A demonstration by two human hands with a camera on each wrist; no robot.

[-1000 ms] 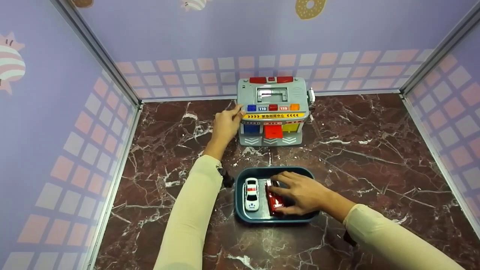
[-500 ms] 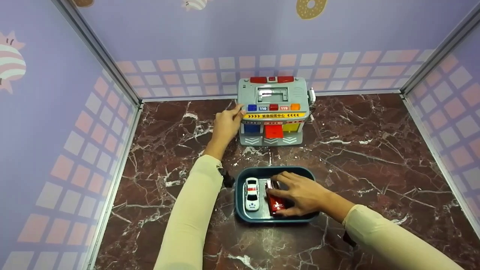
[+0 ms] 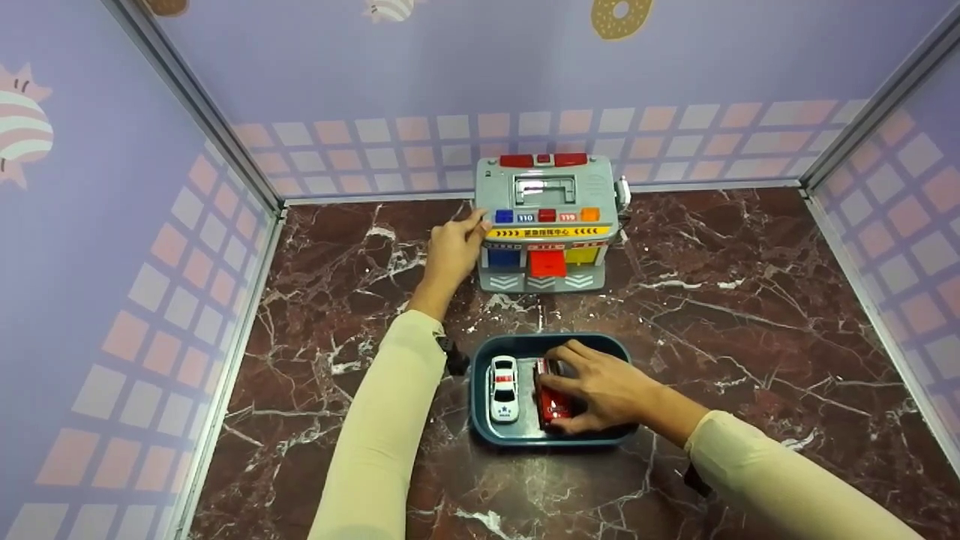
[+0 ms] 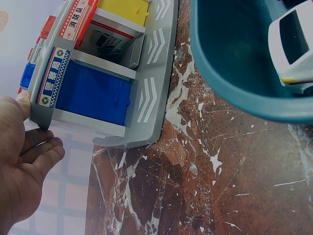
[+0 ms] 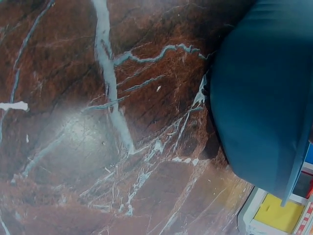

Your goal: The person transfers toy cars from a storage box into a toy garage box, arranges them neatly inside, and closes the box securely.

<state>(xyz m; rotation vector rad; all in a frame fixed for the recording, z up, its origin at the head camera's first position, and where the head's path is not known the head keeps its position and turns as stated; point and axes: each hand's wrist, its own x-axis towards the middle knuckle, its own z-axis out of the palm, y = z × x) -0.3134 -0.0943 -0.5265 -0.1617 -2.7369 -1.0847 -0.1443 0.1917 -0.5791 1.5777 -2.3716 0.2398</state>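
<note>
The red car (image 3: 553, 405) should be held at both sides and kept level, so that the white car (image 3: 504, 397) beside it is not knocked. Inside the tray (image 3: 478, 424) it is grasped by the right hand (image 3: 607, 386), back upward. By the left hand (image 3: 451, 251), arm stretched forward, the toy station (image 3: 546, 232) is pinched at its roof edge.

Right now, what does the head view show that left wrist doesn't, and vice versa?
Head only: the right hand, the right sleeve and the roof handle.

Left wrist only: the interior of the middle bay, hidden in head by the raised red door.

Both: the left hand at the toy building's corner, blue door, yellow door, tray, white car.
</note>
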